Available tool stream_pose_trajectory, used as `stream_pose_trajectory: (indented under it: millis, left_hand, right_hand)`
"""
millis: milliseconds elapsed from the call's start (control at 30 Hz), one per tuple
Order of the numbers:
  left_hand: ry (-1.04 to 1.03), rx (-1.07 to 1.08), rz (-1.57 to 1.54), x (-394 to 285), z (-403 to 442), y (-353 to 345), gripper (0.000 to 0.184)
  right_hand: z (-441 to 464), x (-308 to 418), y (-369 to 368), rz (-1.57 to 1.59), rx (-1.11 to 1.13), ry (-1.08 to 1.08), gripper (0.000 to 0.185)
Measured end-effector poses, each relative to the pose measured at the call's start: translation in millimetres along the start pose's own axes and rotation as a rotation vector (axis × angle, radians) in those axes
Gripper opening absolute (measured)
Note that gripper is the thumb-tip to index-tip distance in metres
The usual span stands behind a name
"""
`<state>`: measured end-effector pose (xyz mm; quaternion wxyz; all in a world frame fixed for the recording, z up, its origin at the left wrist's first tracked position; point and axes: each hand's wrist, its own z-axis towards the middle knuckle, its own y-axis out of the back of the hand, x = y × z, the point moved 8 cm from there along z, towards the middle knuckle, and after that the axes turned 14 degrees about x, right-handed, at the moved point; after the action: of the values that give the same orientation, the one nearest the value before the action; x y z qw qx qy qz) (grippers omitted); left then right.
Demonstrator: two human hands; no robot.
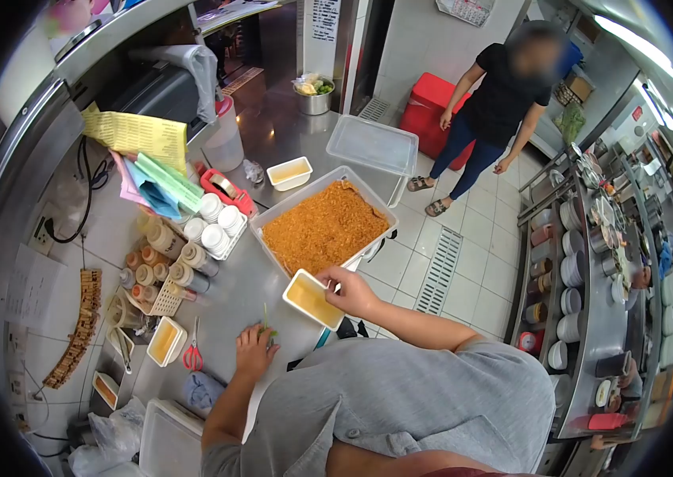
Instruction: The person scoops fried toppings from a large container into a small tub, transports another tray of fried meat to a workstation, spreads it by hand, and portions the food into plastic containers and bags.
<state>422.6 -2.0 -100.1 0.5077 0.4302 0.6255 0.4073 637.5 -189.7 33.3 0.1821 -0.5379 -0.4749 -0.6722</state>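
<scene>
My right hand (350, 292) grips a white rectangular container (295, 300) by its edge; yellowish contents show inside, though I cannot tell what they are. It is held tilted by the near corner of a large clear plastic tub (273, 253) filled with an orange-brown, crumbly food (324, 222). On the steel counter (229, 310) rests my left hand (255, 350), fingers apart, beside a small green sprig (270, 331). Whether the fingers touch the sprig is hard to see. Red-handled scissors (192, 355) lie to the left of that hand.
Another white container (289, 173) stands behind the tub, one more (166, 342) at left. A clear lid (372, 145) lies beyond the tub. Squeeze bottles (165, 238), white-lidded jars (215, 238) and a red tape dispenser (229, 191) crowd the left. A person (503, 103) stands near a red bin (430, 111).
</scene>
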Motion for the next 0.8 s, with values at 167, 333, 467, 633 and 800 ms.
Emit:
stream_pose_trajectory:
  millis: [167,333,467,633,800]
  left_hand:
    - [0.174,-0.016,0.019,30,-10,-49,0.023]
    - [0.484,-0.173,-0.225,87,-19,-31,0.021]
    - [0.801,-0.605,-0.960,141,-82,-48,0.011]
    - [0.577,-0.938,-1.481,98,-169,-60,0.011]
    - [0.695,-1.390,-1.920,-34,-258,-64,0.013]
  right_hand:
    - [18,-15,-69,-0.083,0.202,0.067,0.032]
    - [33,-20,-111,-0.084,0.329,0.034,0.033]
    - [42,-20,-146,-0.010,0.451,0.012,0.035]
    - [91,-109,-194,0.144,0.561,-0.139,0.054]
    - [151,-122,-224,0.490,0.699,-0.286,0.057]
